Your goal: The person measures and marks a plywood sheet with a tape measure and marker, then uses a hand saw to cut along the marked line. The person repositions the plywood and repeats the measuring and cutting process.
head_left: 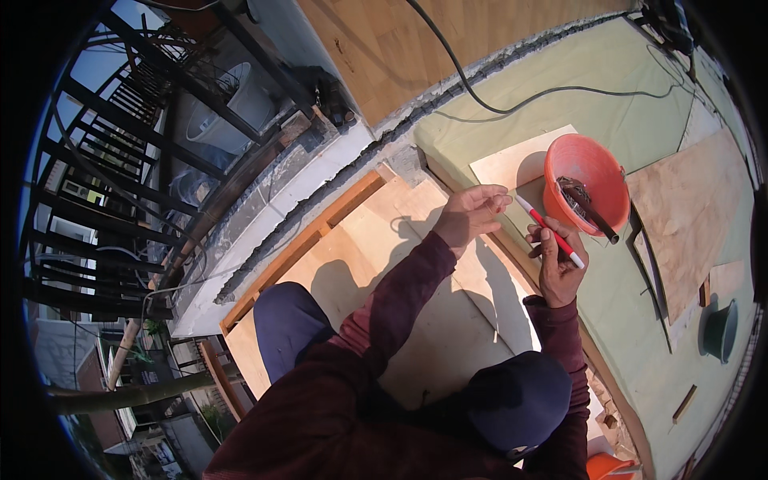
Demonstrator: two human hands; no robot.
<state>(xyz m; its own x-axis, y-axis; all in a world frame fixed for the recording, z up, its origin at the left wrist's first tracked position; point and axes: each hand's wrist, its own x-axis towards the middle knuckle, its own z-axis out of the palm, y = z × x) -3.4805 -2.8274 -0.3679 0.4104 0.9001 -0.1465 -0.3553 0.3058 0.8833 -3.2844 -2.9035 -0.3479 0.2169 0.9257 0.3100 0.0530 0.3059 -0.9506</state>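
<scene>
The right hand (562,268) wraps a red-and-white marker (562,242) mid-barrel, presumably for control; whether the half-curled left hand (470,218) pinches anything cannot be told.

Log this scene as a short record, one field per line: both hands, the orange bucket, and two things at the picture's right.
Right hand: holding a red-and-white pen
Left hand: near the pen's tip; whether it holds anything is unclear
Bucket: orange, with metal bits and a dark rod inside
At right: plywood, green bowl
</scene>
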